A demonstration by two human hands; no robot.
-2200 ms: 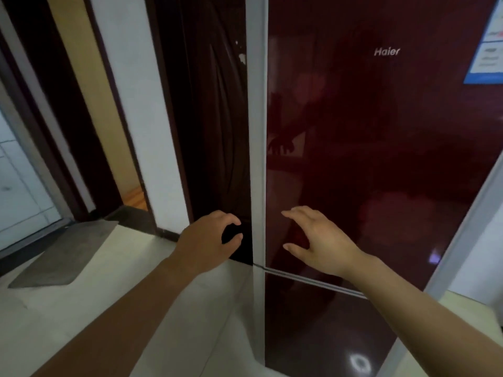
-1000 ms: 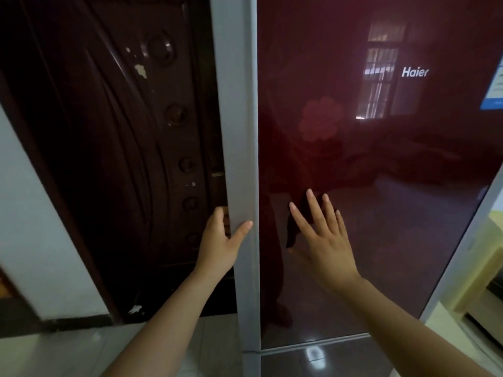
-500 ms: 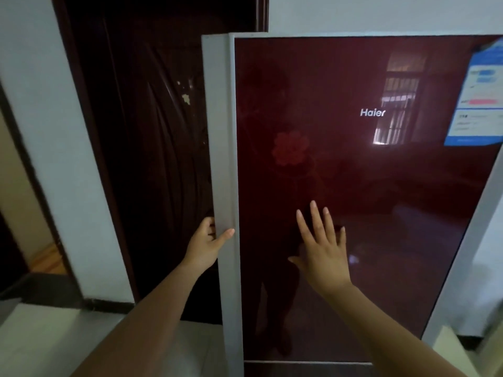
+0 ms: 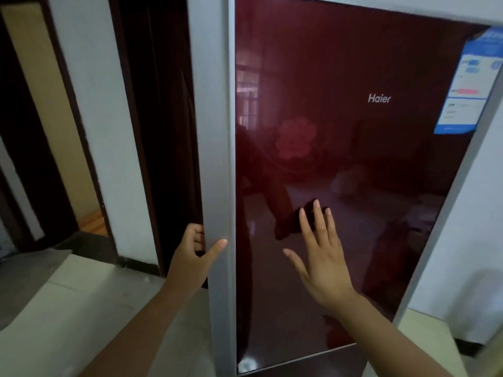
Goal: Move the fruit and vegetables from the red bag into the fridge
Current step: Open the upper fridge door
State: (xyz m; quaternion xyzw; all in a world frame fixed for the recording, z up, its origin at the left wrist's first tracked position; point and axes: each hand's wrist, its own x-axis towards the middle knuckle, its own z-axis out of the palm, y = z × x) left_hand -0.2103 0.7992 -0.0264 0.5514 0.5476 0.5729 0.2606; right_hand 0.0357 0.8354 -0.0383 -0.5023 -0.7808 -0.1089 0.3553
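The left hand (image 4: 190, 257) is grasping the silver edge strip (image 4: 215, 131) on the left side of the fridge door (image 4: 353, 159). Its fingers (image 4: 198, 236) curl round behind the strip and its thumb (image 4: 217, 247) lies across the strip's front face. The right hand (image 4: 324, 262) is released, with fingers straight and spread, palm towards the glossy dark red panel of the door, to the right of the left hand and a little higher. Whether the palm actually touches the glass cannot be told, though the fingertips meet their own dark reflection.

The fridge stands directly ahead and fills the middle and right of the view. Whether its door is ajar cannot be told. High on the panel sits a white Haier logo (image 4: 379, 98), and a blue and white label (image 4: 471, 85) is stuck at the upper right corner. A thin seam (image 4: 299, 357) crosses near the bottom of the panel.

Just left of the fridge is a dark wooden door (image 4: 160, 118), then a strip of white wall (image 4: 103, 104), with a further doorway at the far left. Pale floor (image 4: 68, 308) lies below the forearms, and another white wall (image 4: 468, 227) stands to the fridge's right.
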